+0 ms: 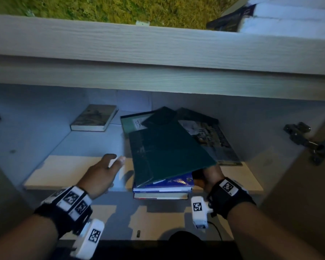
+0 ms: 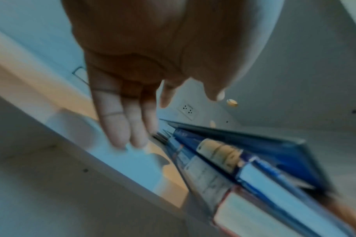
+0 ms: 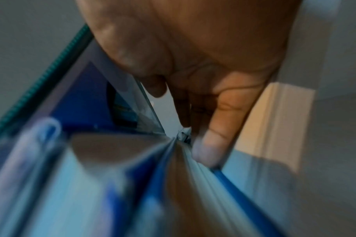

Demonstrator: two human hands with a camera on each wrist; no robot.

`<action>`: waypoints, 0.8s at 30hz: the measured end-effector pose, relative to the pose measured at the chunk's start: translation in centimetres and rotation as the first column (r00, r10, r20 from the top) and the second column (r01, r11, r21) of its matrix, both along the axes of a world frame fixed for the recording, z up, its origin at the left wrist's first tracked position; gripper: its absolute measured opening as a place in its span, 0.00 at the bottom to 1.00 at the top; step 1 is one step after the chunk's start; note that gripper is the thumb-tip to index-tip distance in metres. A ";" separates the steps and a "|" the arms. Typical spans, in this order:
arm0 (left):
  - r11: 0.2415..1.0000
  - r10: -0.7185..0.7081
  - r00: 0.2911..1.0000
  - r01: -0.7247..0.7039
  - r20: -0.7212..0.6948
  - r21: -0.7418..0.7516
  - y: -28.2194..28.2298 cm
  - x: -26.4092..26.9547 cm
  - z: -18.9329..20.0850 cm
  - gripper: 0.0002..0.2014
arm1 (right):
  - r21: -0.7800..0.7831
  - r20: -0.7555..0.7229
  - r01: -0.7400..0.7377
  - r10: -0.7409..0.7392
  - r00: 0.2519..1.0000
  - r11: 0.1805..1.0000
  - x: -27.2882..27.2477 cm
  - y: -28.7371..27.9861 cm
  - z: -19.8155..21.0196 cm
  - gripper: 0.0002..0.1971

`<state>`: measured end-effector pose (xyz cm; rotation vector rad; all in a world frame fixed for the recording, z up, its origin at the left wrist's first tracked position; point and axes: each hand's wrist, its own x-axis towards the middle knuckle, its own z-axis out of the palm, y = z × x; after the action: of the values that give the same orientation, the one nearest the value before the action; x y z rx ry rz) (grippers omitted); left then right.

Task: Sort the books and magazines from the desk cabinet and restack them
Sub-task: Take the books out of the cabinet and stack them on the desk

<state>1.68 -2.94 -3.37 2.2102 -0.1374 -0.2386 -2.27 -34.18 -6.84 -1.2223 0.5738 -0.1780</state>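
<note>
The right hand (image 1: 207, 177) grips the green cover (image 1: 169, 145) of the stack near the shelf (image 1: 240, 177) front edge, while the left hand (image 1: 101, 173) hovers with straight fingers.

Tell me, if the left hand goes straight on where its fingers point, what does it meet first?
Probably the left edge of the dark green book atop the stack: the open left hand points forward and rightward at it. Depth is unclear.

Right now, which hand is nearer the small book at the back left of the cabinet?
Left. The left hand hovers open in front of the small book, nothing between. The right hand grips the green book further right.
</note>
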 end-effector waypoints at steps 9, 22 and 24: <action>0.987 -0.160 0.795 0.143 -0.585 -0.075 -4.9 0.1 -1.1 0.56 | -0.037 -0.156 -0.222 0.213 0.964 0.974 -2.2 -2.2 2.4 0.18; 0.912 -0.113 0.718 -0.199 -0.687 -0.359 -6.1 0.9 0.1 0.47 | -0.224 -0.139 0.187 -0.221 0.965 0.957 -3.2 1.6 3.8 0.08; 0.909 -0.119 0.739 -0.188 -0.663 -0.372 -5.7 0.5 -0.1 0.42 | -0.589 -0.011 0.340 -0.428 0.904 0.733 -3.3 -0.2 3.6 0.11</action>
<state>2.16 -8.67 -3.44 1.5714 0.2432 -0.8955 -5.61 -34.34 -3.28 -1.7043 0.9497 -0.6620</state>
